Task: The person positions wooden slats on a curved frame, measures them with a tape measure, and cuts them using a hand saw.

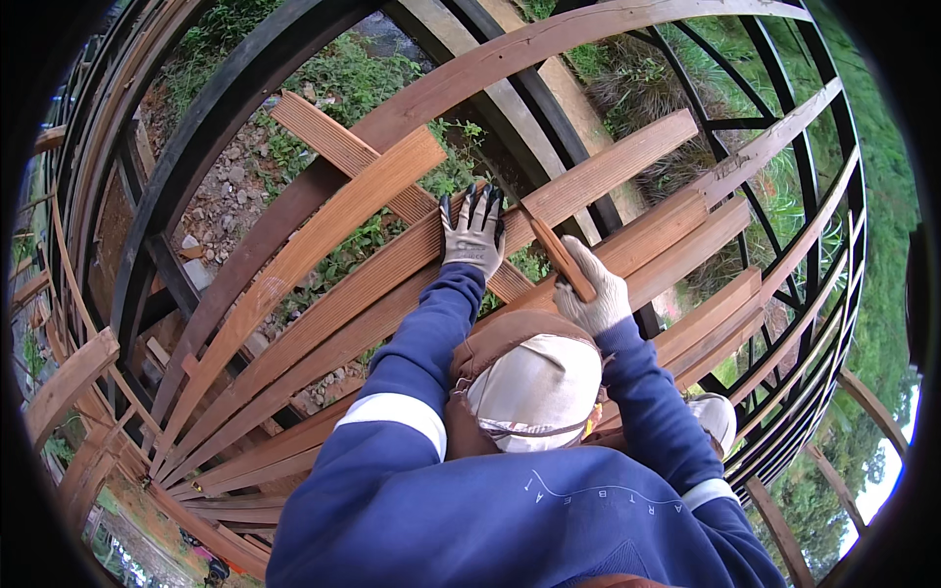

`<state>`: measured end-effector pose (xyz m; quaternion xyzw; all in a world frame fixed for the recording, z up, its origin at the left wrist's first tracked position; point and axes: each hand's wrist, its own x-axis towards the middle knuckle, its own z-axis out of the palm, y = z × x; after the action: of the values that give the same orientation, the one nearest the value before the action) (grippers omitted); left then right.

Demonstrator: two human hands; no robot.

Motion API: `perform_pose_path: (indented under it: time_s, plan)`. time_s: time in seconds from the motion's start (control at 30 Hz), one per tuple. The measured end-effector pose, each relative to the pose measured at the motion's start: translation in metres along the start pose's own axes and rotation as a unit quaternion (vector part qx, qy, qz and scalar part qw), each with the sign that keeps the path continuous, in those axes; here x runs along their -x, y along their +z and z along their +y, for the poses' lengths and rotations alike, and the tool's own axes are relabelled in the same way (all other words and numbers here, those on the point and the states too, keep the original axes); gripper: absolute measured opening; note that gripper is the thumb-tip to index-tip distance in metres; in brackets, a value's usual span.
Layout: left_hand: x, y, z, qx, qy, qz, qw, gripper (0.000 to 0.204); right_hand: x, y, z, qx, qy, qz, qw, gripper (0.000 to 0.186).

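Observation:
My left hand (474,230), in a light glove with black fingertips, lies with fingers spread on a grooved reddish-brown plank (377,284). To its right, my gloved right hand (594,291) is closed around a narrow reddish wooden piece (561,257) with a lengthwise slot. Whether this is a tool's handle I cannot tell. Its far end meets the plank just right of my left hand, beside a dark line across the wood. Another grooved board (338,137) passes crosswise beneath the planks.
Several long planks (676,235) lie side by side over a black metal frame (221,88). A curved-looking brown beam (549,39) crosses the far side. Rubble (230,181) and green plants show below. A rounded brown and cream thing (534,387) is close to my body.

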<state>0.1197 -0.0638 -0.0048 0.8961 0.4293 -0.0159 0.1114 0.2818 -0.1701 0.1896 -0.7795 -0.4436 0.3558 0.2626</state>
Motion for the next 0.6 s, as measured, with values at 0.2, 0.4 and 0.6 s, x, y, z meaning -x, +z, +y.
perform_pose_path:
  time_s: [0.2,0.4,0.6]
  plan:
    - [0.011,-0.008,-0.014,0.041,-0.023,-0.013,0.999,0.064,0.056,-0.045,-0.038,-0.033,0.034,-0.001,0.999,0.058]
    - [0.008,-0.011,-0.010,0.022,-0.011,0.004,1.000,0.067,0.083,-0.067,-0.026,0.012,0.060,-0.059,0.996,0.059]
    - [0.004,-0.001,-0.004,0.046,-0.011,0.006,0.999,0.065,-0.029,0.013,0.010,-0.014,-0.016,0.008,1.000,0.053]
